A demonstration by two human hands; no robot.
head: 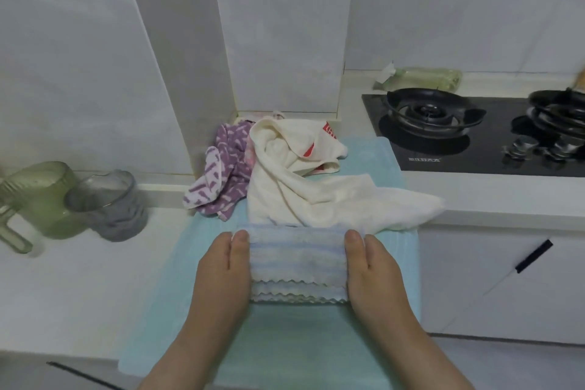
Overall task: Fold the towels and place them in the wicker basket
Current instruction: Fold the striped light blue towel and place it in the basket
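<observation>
A small folded towel (297, 258), pale blue with white stripes and scalloped edges, lies on a large light-blue towel (285, 348) spread over the counter. My left hand (221, 269) presses flat against the small towel's left side and my right hand (376, 272) against its right side, fingers straight. Behind it lies a crumpled cream towel (304, 196) with a red mark, and a purple-and-white patterned towel (221, 174) to its left. No wicker basket is in view.
A green plastic cup (47, 199) and a grey cup (107, 203) stand on the white counter at the left. A black gas hob (474, 133) with two burners sits at the right, a lying bottle (424, 77) behind it. Cabinet fronts drop away at the lower right.
</observation>
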